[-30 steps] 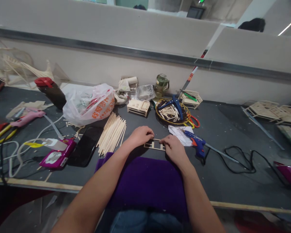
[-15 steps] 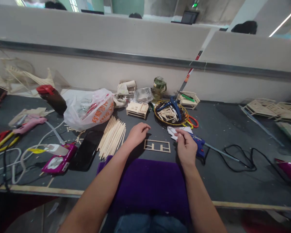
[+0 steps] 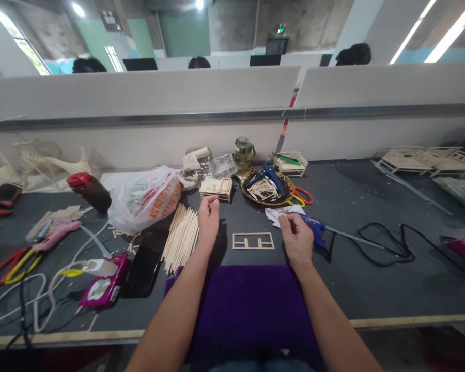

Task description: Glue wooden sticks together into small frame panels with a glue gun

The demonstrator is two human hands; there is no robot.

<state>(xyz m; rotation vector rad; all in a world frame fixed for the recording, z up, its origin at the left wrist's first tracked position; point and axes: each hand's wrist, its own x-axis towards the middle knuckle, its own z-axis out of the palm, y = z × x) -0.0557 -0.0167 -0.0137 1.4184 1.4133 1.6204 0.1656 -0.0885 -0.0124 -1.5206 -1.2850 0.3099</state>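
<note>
A small rectangular frame of thin wooden sticks [image 3: 253,248], with short inner crosspieces, lies flat on the dark table between my hands. My left hand [image 3: 208,222] hovers beside a pile of loose wooden sticks [image 3: 181,237], its fingers curled together; whether anything is in them is hidden. To the right of the frame, my right hand [image 3: 298,240] has thumb and fingers pinched. Anything in that pinch is too small to make out. A blue glue gun [image 3: 316,232] lies just beyond the right hand, close to white paper [image 3: 273,216].
Behind my hands stand a small wooden stick model [image 3: 216,190] and a round basket of stick pieces [image 3: 264,188]. To the left are a plastic bag [image 3: 143,199], a black phone [image 3: 145,266] and a pink glue gun [image 3: 60,235]. A black cable [image 3: 380,227] loops at right.
My left hand has moved left, away from the wooden frame toward the stick pile, its fingers now pointing up. My right hand stays pinched in about the same place. The head view has tilted up.
</note>
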